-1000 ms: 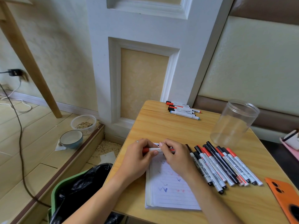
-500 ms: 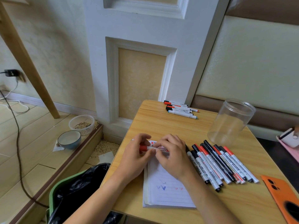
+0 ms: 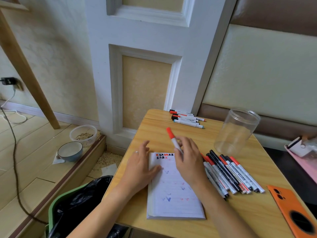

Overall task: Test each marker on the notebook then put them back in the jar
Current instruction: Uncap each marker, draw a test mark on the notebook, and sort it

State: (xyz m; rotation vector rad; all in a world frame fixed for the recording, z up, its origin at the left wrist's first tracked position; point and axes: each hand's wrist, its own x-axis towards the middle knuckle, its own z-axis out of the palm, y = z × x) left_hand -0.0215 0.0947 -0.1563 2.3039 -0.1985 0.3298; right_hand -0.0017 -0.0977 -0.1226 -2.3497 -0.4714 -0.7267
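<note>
Open tabletop (image 3: 154, 127) at centre-back; clutter along the right and far edge.

A bare strip of wood runs from the notebook (image 3: 173, 194) up toward the far marker pile (image 3: 187, 118) and across to the clear jar (image 3: 237, 130), whose tilted mouth is unblocked. The marker row (image 3: 229, 174) lies close against the notebook's right side, leaving no gap there. An orange phone (image 3: 291, 210) fills the near right corner. Left of the notebook, only a narrow band of wood remains before the edge, with a bin (image 3: 72, 208) below.
</note>
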